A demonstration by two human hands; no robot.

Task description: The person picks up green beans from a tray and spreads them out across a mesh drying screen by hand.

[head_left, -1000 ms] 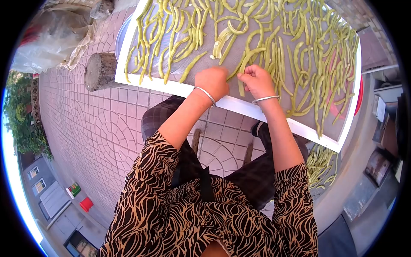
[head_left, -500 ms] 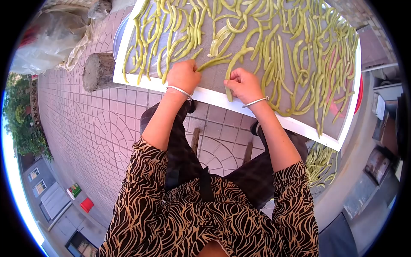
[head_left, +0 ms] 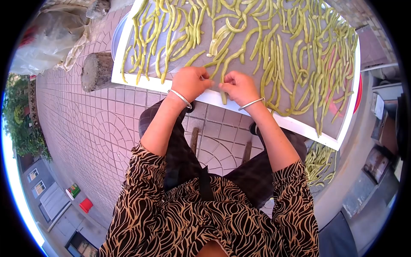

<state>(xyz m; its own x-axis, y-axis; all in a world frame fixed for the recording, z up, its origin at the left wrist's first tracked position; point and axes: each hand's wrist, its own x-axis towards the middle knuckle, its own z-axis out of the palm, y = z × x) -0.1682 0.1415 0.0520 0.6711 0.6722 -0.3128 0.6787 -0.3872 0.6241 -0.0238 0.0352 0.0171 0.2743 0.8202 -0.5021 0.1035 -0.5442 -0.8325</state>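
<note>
Long pale-green beans lie spread over a white-framed mesh screen (head_left: 150,88). At the near edge my right hand (head_left: 243,89) is closed in a pinch on a green bean (head_left: 224,79); its lower end hangs over the frame and its upper part bends away across the mesh. My left hand (head_left: 190,83) is close by on the left, thumb and fingers pinched together at the lower end of another green bean (head_left: 217,68). The fingertips partly hide this contact. A short bean (head_left: 195,58) lies just beyond the left knuckles. Both wrists wear silver bangles.
A log (head_left: 97,72) stands by the screen's left corner. More beans (head_left: 319,165) lie below the right corner. A red basin (head_left: 358,92) shows under the right side. Plastic sheeting (head_left: 55,38) is at upper left, and a red bucket (head_left: 86,205) stands far left on the paving.
My left hand has moved right, toward my right hand, and its fingers now pinch beside a bean. My right hand has shifted slightly left with its bean.
</note>
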